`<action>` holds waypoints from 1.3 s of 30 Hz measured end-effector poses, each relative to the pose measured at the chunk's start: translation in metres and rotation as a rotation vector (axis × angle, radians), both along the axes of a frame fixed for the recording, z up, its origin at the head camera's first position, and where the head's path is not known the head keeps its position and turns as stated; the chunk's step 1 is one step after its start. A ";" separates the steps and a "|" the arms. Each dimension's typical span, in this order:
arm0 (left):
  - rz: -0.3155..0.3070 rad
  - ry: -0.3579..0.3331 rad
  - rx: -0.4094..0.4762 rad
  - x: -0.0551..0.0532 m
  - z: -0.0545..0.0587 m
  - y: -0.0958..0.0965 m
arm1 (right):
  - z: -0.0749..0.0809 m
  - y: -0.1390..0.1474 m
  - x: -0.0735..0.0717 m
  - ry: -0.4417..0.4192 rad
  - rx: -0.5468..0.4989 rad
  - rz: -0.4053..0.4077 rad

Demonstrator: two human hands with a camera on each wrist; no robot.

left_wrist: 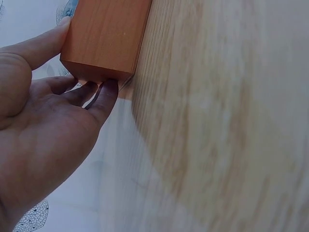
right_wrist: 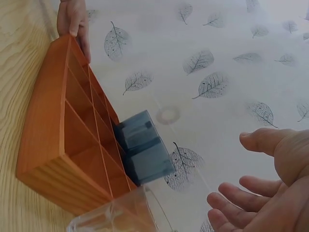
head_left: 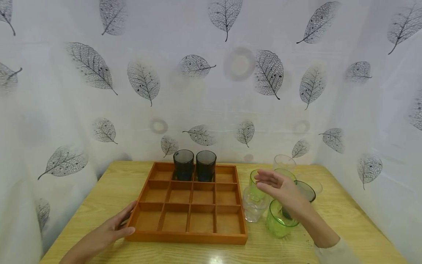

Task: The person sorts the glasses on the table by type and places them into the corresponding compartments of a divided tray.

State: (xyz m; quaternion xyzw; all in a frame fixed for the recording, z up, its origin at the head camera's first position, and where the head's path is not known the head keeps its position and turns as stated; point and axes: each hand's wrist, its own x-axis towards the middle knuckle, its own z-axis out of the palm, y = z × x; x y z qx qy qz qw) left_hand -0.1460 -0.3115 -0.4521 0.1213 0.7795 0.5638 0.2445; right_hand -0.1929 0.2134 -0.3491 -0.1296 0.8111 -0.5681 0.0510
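Note:
My left hand holds the front left corner of a wooden divided tray. In the left wrist view its thumb lies at the upper edge and the fingertips touch the side. Two dark grey glasses stand upright, side by side, in the middle compartments of the tray's back row. Over a cluster of glasses to the right of the tray, my right hand hovers with nothing in it, fingers loosely extended. Below it are a green glass, a clear glass and a dark glass, partly covered.
Behind the right hand, a clear glass and another green glass belong to the same cluster. The wooden table ends against a white curtain with a leaf print, which surrounds the back and both sides.

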 end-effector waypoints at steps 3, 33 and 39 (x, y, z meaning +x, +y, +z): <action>0.003 0.001 -0.001 0.000 0.000 0.001 | -0.001 0.010 0.005 0.001 -0.012 -0.023; 0.019 -0.011 -0.008 0.001 -0.001 0.001 | -0.033 0.135 0.030 0.122 0.064 -0.309; 0.019 -0.031 -0.016 0.000 0.000 0.001 | -0.045 0.136 0.026 0.177 0.126 -0.317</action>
